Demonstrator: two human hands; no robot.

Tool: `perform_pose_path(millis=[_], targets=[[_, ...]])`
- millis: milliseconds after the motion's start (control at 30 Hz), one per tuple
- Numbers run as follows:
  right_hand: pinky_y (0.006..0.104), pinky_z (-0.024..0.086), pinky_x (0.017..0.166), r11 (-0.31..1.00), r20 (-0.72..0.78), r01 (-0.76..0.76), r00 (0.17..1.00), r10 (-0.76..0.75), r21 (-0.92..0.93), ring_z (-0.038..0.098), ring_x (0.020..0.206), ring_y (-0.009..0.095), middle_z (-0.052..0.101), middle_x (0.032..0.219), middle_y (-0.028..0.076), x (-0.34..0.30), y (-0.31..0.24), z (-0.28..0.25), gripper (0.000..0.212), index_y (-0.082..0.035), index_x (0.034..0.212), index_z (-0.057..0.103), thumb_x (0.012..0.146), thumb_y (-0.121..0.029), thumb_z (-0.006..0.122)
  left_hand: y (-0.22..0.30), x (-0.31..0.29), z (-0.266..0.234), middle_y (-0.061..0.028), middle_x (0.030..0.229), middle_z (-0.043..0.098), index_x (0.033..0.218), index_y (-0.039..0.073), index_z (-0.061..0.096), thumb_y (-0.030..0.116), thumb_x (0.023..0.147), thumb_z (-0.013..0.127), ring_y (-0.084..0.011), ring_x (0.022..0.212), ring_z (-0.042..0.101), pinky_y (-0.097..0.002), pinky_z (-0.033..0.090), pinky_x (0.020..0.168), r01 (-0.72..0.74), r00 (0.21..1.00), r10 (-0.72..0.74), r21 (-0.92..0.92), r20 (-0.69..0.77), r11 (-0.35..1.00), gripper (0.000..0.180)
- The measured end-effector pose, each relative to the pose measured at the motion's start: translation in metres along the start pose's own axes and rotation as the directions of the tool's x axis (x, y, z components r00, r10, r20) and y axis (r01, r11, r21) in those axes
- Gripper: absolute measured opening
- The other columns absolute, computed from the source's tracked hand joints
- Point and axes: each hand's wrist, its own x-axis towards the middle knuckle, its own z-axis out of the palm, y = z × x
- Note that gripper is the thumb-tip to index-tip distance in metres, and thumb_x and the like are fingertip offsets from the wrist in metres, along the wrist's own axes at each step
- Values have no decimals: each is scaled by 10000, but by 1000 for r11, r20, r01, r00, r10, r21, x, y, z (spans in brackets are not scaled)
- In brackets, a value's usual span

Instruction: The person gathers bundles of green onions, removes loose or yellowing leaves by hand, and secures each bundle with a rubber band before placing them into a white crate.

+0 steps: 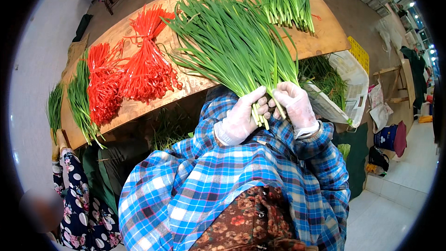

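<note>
Biggest first: pale brown wooden tabletop (327, 37) slants across the upper half of the frame. The broad bunch of long, flat green leaves with pale stems (227, 37) lies on it, upper centre, tips away from the wearer, stem ends past the near edge. Looks like the wood carries the leaf weight and the hands just manage the stems.

White slotted plastic crate (358, 88) sits right of centre, below the table edge, loose greens in it; low and close, presumably for easy reach.

Second green bundle (283, 0) lies upper right, stem ends aligned toward the wearer, apparently parked off the working spot. Two heaps of glossy red plastic strips, the taller one (148, 65) and the lower one (102, 83), are left of the bunch; I'd say kept within arm's reach but off the leaves.

Hands, both in thin whitish gloves, lower centre: left hand (244, 114) is curled round the stem ends, thumb over the top. Right hand (297, 104) is mostly closed, thumb and forefinger pinching a few stems at the bunch's right side. Exact stem count: can't tell.
</note>
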Motion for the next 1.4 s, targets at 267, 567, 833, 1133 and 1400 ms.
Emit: perform_pose_path(millis=[267,567,833,1133,1400], targets=[[199,432,479,988,-94,140,985,-146,-66,553,551,84,588,687,58,-11,16,8,84,13,823,520,835,-53,570,-7,3,-13,-14,514,415,637,104,448,274,888,515,-163,519,442,-297,418,587,26,1000,-27,26,17,999,310],[187,452,502,939,-231,331,911,-343,-88,556,560,61,594,665,46,-18,33,9,87,24,804,556,832,-51,591,-12,3,-6,4,523,420,708,98,463,264,897,504,-135,503,417,-286,397,564,-42,996,41,18,78,999,254],[185,435,482,905,-390,386,816,-426,-182,538,527,56,582,628,31,-36,25,8,85,6,765,553,812,-36,609,-10,1,-1,23,582,419,740,116,459,251,886,531,-104,502,412,-281,392,551,-65,998,65,2,10,998,211],[233,389,445,890,-546,38,778,-311,-454,508,470,95,562,556,43,-67,46,-92,125,-16,703,561,798,-74,616,-1,-11,-6,-37,770,546,882,72,519,250,856,573,-158,691,541,-306,463,652,-86,993,96,-132,70,987,188],[291,461,589,310,9,425,602,-798,-851,594,682,182,617,771,74,-22,14,-44,162,-67,867,641,710,-96,672,11,-13,-12,8,858,560,1289,118,411,365,898,490,-68,573,447,-266,418,612,99,918,92,-447,386,889,469]])
